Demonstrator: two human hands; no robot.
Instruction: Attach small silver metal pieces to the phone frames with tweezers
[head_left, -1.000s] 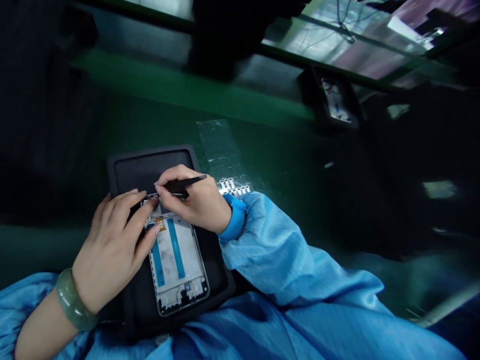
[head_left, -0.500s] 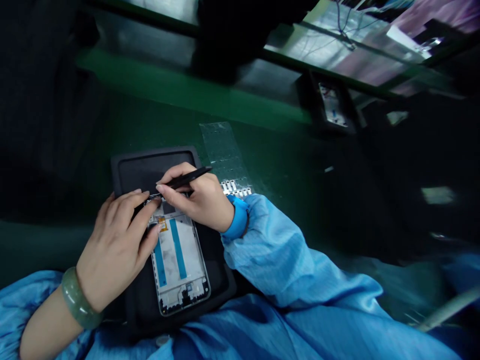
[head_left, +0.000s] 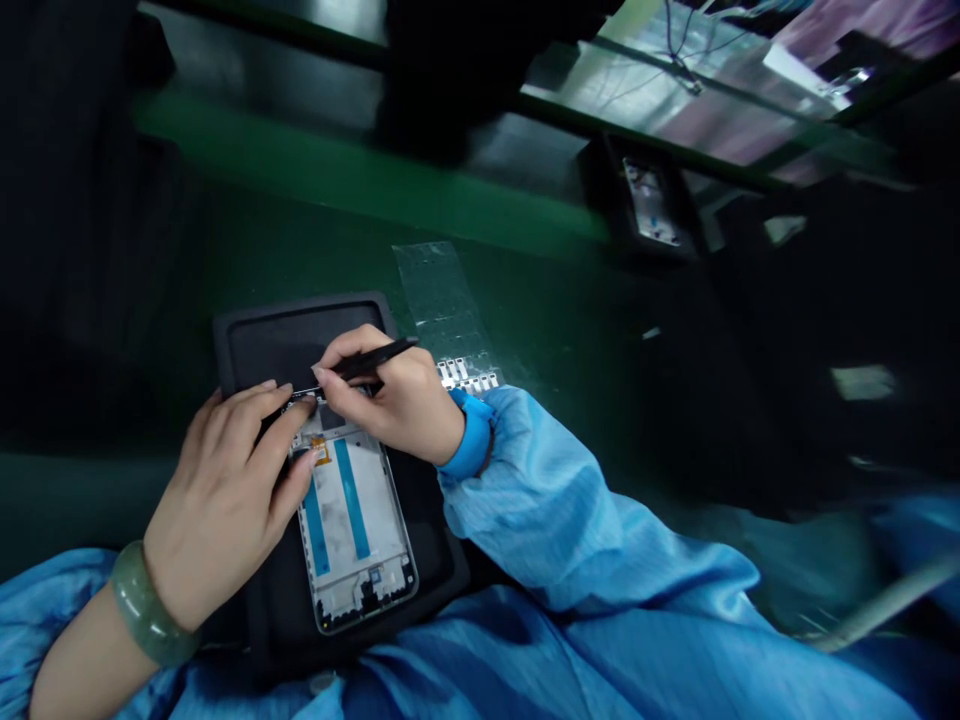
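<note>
An opened phone frame [head_left: 386, 500] lies on a black tray [head_left: 442, 545], its silvery inner face up, with two blue strips and a small orange flex cable [head_left: 321, 450]. My left hand [head_left: 225, 475] is over its upper left part, fingertips along the top edge and thumb on the inner face, holding it. In my right hand [head_left: 397, 400] is a pair of black tweezers [head_left: 375, 357], pinched between thumb and fingers. Their thin tip reaches the frame's top edge beside my left fingertips. What the tip touches is hidden and too small to tell.
Right of the tray, a clear plastic sheet [head_left: 439, 285] with rows of small white-and-silver pieces [head_left: 469, 375] lies on the green work surface [head_left: 300, 230]. Farther right, another opened phone [head_left: 651, 200] sits in a dark holder. A rail [head_left: 555, 110] runs across the back.
The whole view has shifted slightly, so things sit a little farther left. Both hands keep nearly the same place on the phone frame, the tweezers still at its top edge.
</note>
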